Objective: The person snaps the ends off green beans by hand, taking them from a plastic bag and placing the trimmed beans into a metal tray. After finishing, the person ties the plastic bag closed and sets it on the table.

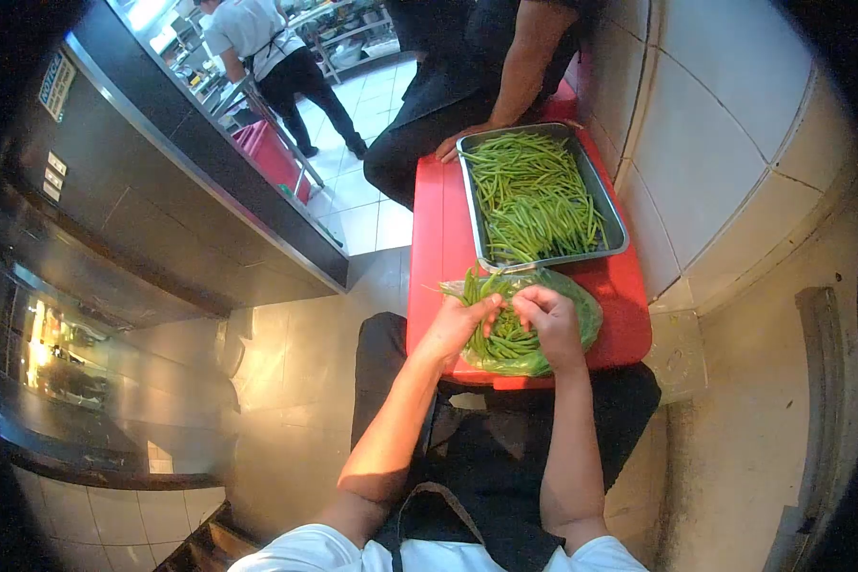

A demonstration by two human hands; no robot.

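Both of my hands are over a clear green-tinted plastic bag (586,319) of green beans (505,348). My left hand (462,324) is closed around a few green beans, whose ends stick out past the fingers. Close beside it on the right, my right hand (548,319) has its thumb and fingers pinched together; anything between them is too small to make out. Just beyond the bag, a metal tray (623,238) holds a large heap of green beans (534,195). Bag and tray both rest on a red surface (439,248).
A person in dark clothes (458,86) sits beyond the tray, one hand near its far left corner. Further back at the upper left, another person (257,48) stands near a pink bin (267,153). A white tiled wall (705,124) borders the right side.
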